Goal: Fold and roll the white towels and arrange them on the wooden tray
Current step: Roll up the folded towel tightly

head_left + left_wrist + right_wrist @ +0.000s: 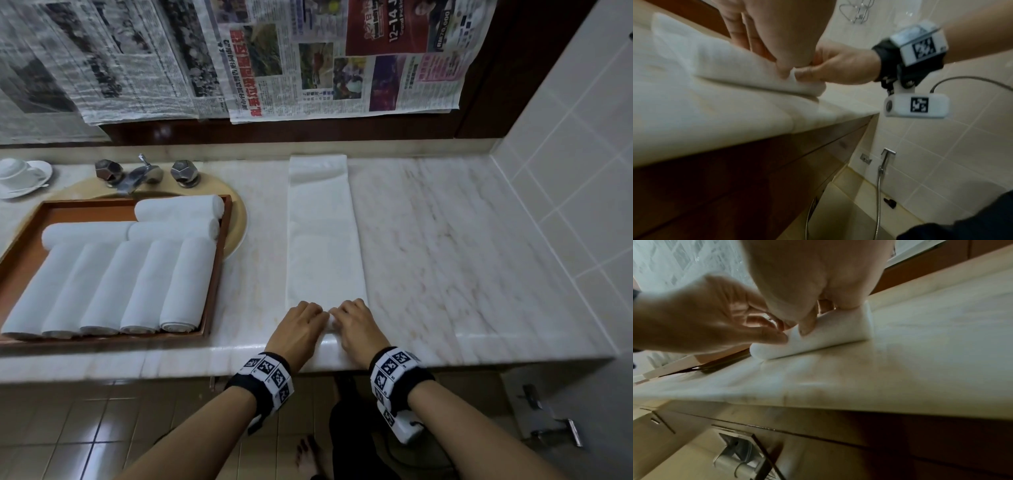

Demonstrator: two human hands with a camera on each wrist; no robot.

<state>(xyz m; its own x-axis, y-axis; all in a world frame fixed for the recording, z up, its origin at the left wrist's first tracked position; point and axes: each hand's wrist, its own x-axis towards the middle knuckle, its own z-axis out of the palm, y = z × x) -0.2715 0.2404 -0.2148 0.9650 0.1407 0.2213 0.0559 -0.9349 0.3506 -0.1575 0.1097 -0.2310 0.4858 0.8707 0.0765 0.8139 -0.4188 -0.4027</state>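
A white towel (323,236), folded into a long narrow strip, lies on the marble counter (445,246) and runs from the back wall to the front edge. Its near end is curled into a small roll (818,337). My left hand (301,325) and right hand (356,322) sit side by side on that near end, fingers and thumbs curled round the roll (797,81). The wooden tray (219,267) at the left holds several rolled white towels (144,284), some lengthwise in a row, others crosswise behind them.
The tray sits over a sink (236,219) with a metal tap (137,174) behind it. A white cup and saucer (20,174) stand at the far left. Newspaper (308,58) covers the wall behind. A tiled wall (565,154) bounds the counter on the right.
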